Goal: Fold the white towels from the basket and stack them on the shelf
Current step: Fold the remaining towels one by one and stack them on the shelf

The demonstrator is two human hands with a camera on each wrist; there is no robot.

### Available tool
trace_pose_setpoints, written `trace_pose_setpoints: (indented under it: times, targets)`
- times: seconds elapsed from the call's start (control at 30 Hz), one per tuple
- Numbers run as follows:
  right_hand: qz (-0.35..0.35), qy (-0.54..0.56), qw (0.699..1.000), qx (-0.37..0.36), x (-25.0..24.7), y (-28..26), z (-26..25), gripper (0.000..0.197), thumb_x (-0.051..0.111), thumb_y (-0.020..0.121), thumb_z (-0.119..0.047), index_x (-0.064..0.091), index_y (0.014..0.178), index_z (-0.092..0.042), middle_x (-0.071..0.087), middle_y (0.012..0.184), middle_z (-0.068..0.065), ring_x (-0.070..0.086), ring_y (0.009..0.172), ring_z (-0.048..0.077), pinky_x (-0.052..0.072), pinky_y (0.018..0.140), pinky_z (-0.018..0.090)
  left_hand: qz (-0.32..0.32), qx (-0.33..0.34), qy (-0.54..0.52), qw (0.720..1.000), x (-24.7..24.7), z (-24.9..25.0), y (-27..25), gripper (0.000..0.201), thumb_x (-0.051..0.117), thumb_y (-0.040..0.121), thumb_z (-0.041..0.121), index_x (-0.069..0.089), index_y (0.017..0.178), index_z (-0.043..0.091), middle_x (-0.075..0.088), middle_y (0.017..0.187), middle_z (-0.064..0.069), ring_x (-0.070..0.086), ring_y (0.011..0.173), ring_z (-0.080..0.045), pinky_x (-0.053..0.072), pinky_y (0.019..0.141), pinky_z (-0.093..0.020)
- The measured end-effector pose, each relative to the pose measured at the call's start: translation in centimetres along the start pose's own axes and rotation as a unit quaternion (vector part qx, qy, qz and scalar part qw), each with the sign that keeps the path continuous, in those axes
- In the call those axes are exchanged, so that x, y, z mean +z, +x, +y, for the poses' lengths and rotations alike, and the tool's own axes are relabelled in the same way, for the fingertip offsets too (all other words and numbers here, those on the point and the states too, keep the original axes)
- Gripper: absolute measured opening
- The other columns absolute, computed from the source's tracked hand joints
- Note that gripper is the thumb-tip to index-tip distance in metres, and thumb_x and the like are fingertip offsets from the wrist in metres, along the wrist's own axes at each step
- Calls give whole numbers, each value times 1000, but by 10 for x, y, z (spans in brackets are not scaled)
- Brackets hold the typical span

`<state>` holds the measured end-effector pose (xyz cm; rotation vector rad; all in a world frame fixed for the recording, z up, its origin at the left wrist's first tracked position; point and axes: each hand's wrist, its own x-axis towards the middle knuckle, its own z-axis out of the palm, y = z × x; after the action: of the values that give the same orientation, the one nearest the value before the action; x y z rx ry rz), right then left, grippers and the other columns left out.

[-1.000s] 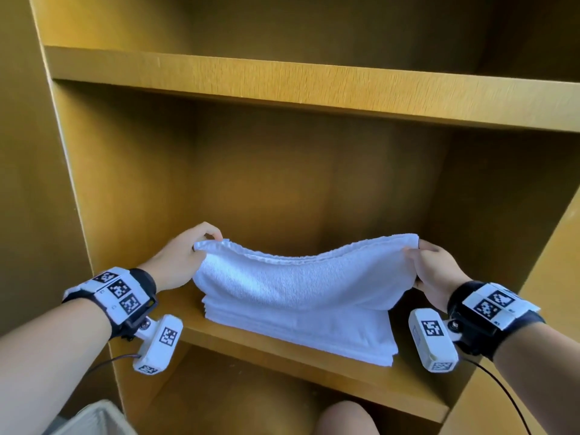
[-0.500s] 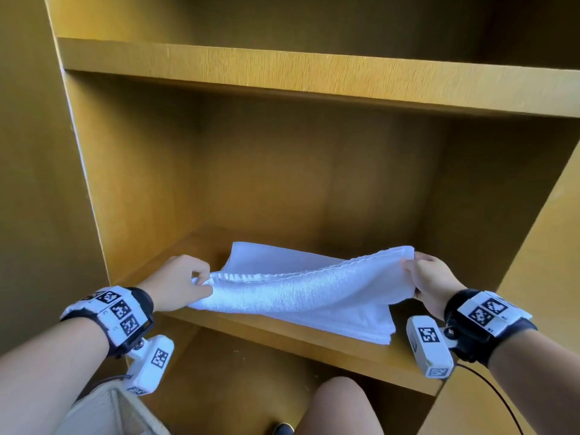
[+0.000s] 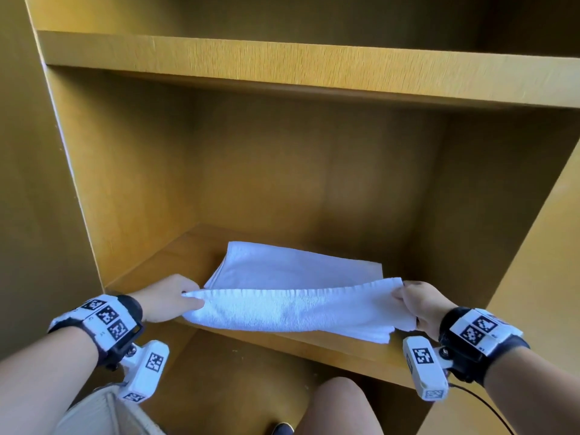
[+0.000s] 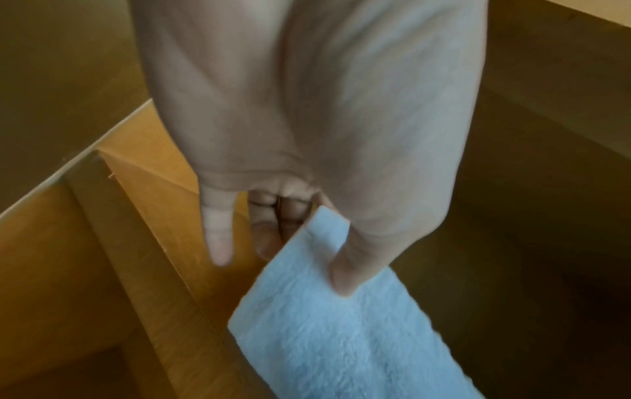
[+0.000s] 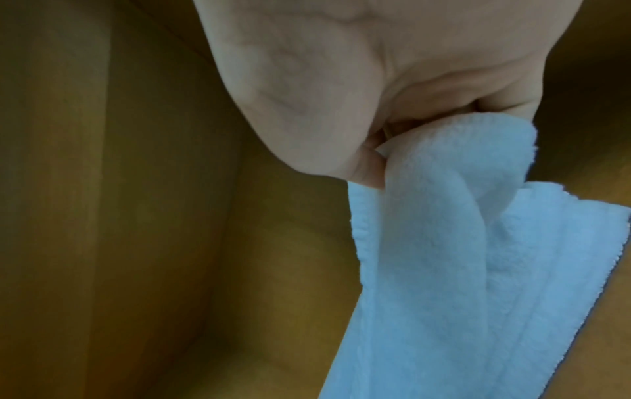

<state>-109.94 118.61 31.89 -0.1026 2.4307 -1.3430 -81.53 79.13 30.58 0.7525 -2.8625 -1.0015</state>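
Fingers (image 4: 345, 270) of L hand (image 3: 166, 298) pinched the near-left corner of the white towel (image 3: 292, 309): thumb on top of the terry, index under it as far as the L wrist view showed; little finger straight and off the cloth, the other two only partly seen. R hand (image 3: 419, 304) was clamped on the near-right end, fingers curled tight w/ a bunch of cloth in the fist (R wrist view). Neither set of fingers was apart.

Towel position: far part lay flat on the shelf (image 3: 345, 350), approx centre of the board; near flap was lifted and stretched taut between both hands, above the shelf's near edge. Layered edges showed at the near-right corner, so already folded at least once.

Progress, by judgement: fold under way, not finished; flap not yet laid down. Could not tell whether the flat part was the same towel or a second one beneath. No tall stack evident. Basket (image 3: 103, 412) partly visible at near left below the L wrist; contents not seen, so no. of towels left unknown. Upper shelf (image 3: 282, 58) showed nothing on its visible edge.
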Motion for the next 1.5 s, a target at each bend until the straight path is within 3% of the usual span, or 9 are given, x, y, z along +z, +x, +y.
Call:
trace_pose_setpoints:
  times: [0.3,0.53,0.7,0.87,1.0,1.07,1.17,1.27,1.5]
  targets:
    - [4,10,1000,-15,-1,24,-2,31,40,108,-22,56,135,-26,64,119,14,61,109,37,58,96,57,87,-32,-339,936,3,10,36,23,60,106,36,70,126,29,77,121,5,72,114,-18,58,96,-41]
    - [36,0,999,-38,0,59,-29,44,38,113,-33,40,156,-36,61,120,7,61,106,31,58,78,43,169,-17,-233,958,-7,31,94,35,54,108,44,68,131,22,72,123,3,67,115,-24,53,104,-57]
    - [32,-67,996,-45,4,95,-55,49,32,114,-28,31,163,-24,46,155,15,50,136,42,58,88,50,188,-48,-161,968,-15,36,149,60,52,108,47,48,156,11,55,152,-7,53,133,-27,45,112,-48]
    - [32,-101,993,-46,13,135,-64,43,33,111,-19,46,152,-15,54,148,18,53,135,38,46,114,53,168,-67,-137,974,-20,30,197,72,52,107,51,33,164,11,38,167,-7,43,147,-29,38,117,-44]
    - [13,-116,993,-27,21,153,-63,46,34,112,-22,41,158,-18,47,158,15,52,137,39,49,112,54,143,-85,-137,977,-16,21,225,66,54,105,54,47,155,11,62,124,-3,48,89,-16,41,77,-34]
    - [5,-121,992,-19,24,159,-60,48,35,112,-21,39,159,-18,45,160,16,52,137,39,50,110,54,131,-97,-127,978,-11,15,235,54,56,102,57,55,140,17,42,87,11,32,70,-8,28,63,-30]
    - [8,-123,992,-13,26,165,-55,45,38,112,-18,43,156,-12,49,155,20,52,139,39,46,114,51,109,-130,-128,977,-3,9,241,36,55,106,51,56,133,27,31,81,12,27,67,-8,29,63,-31]
    - [20,-91,996,11,26,160,-50,35,41,113,-21,54,142,-6,59,139,25,60,127,41,50,110,54,108,-147,-170,968,1,12,235,42,54,107,48,32,77,29,24,73,9,22,60,-13,19,61,-33]
    - [-29,37,995,84,17,122,-26,35,64,104,-40,71,118,-8,77,112,21,72,106,41,59,97,52,55,-211,-235,947,0,13,193,50,66,96,56,68,86,7,56,56,-1,49,47,-19,35,53,-26]
